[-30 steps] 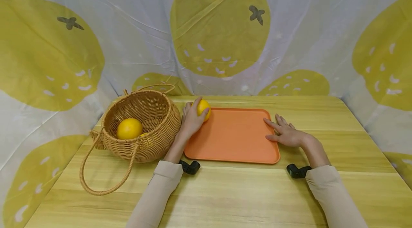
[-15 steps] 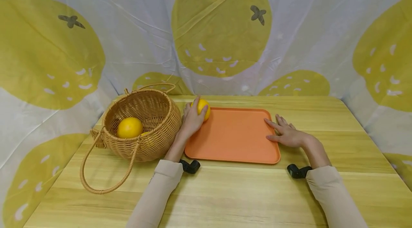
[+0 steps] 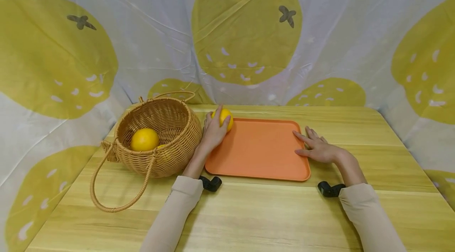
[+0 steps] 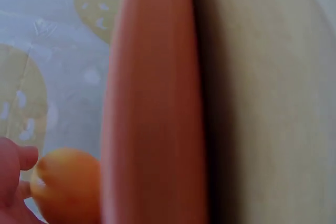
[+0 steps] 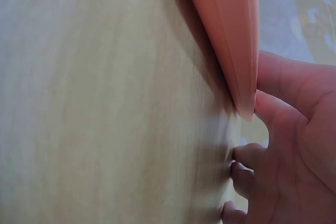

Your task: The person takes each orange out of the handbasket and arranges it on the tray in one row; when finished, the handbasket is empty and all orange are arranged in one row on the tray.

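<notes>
My left hand (image 3: 214, 132) holds an orange (image 3: 226, 120) at the back left corner of a flat coral-coloured tray (image 3: 264, 150). The fingers lie on its left and top, with the thumb on its right side. In the left wrist view the same orange (image 4: 67, 186) shows beyond the tray's side (image 4: 157, 98), with a few fingertips against it. At the tray's right edge my right hand (image 3: 320, 150) rests with spread, extended fingers. Thumb and index finger touch the rim, and in the right wrist view the other fingers reach down to the tabletop beside the tray (image 5: 231, 30).
Left of the tray stands a round wicker basket (image 3: 186, 147), its front handle (image 3: 110, 209) hanging down over the table. An orange (image 3: 145, 140) sits inside, and part of another shows behind the front rim. A fruit-patterned cloth (image 3: 245, 27) closes off the back and sides.
The head view has shifted very slightly. Both hands, the orange and the tray keep their places.
</notes>
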The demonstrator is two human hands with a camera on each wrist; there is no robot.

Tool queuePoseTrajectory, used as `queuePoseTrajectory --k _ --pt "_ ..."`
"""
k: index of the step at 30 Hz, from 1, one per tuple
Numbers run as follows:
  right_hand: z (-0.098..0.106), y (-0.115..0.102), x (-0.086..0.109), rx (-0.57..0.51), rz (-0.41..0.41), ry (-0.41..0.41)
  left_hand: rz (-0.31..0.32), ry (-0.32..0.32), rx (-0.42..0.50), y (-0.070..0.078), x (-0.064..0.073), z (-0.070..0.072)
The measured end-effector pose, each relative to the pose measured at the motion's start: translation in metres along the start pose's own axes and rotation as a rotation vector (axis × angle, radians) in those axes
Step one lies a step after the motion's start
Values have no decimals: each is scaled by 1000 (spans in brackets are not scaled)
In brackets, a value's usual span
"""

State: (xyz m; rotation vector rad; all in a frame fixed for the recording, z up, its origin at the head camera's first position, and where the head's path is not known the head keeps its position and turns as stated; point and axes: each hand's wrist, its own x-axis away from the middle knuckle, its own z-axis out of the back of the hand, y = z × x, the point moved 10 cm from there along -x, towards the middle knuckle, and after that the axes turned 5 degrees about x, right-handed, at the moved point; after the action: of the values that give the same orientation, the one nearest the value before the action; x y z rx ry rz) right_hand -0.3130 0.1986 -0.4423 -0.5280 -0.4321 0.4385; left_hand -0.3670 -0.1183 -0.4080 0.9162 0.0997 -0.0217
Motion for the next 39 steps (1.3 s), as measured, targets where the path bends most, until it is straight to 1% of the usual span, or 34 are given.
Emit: queuePoseTrajectory --k 3,6,9,12,14,16,18,19,21,22,23,25,27,29,30,32,35,36,37,39 --pt "-1 -1 -1 0 2 -5 -6 -11 -35 8 6 5" --pt "-1 -1 0 7 -8 -14 -33 -27 -65 25 17 12" --pt "-1 -1 2 12 -16 -21 -71 -65 -64 48 37 25" --pt "-1 3 6 1 -25 -12 -151 -101 -46 76 64 42" --pt "-2 4 7 -2 -27 -7 -210 -109 -56 91 85 61" --pt "-3 4 6 -3 -25 -4 -254 -97 -84 101 106 86" --pt "-4 2 4 4 -25 -6 -264 -71 -134 105 124 114" --pt "-4 0 2 8 -21 -6 -259 -60 -166 105 130 129" --pt "-5 -2 -1 15 -20 -6 -241 -48 -210 103 137 156" --pt "-5 -3 -2 18 -17 -5 -235 -45 -229 102 137 169" --pt "-5 -4 -3 20 -16 -6 -225 -60 -238 99 135 180" --pt "-5 -5 -3 21 -17 -6 -214 -118 -237 92 126 197" --pt "-5 -5 -3 17 -18 -8 -184 -211 -230 82 114 209" --pt "-6 -6 -3 12 -17 -9 -146 -324 -245 70 100 215" --pt "-6 -6 -3 10 -16 -8 -135 -385 -268 64 93 216" --pt "-6 -6 -3 11 -16 -6 -117 -494 -349 53 79 215" --pt "-5 -5 -3 17 -19 0 -120 -653 -484 35 56 206" --pt "-5 -5 -2 17 -20 1 -112 -703 -515 28 48 202" --pt "-5 -5 -2 15 -21 0 -97 -747 -538 20 42 198" --pt "-5 -5 -2 8 -22 -3 -57 -842 -550 5 30 192"
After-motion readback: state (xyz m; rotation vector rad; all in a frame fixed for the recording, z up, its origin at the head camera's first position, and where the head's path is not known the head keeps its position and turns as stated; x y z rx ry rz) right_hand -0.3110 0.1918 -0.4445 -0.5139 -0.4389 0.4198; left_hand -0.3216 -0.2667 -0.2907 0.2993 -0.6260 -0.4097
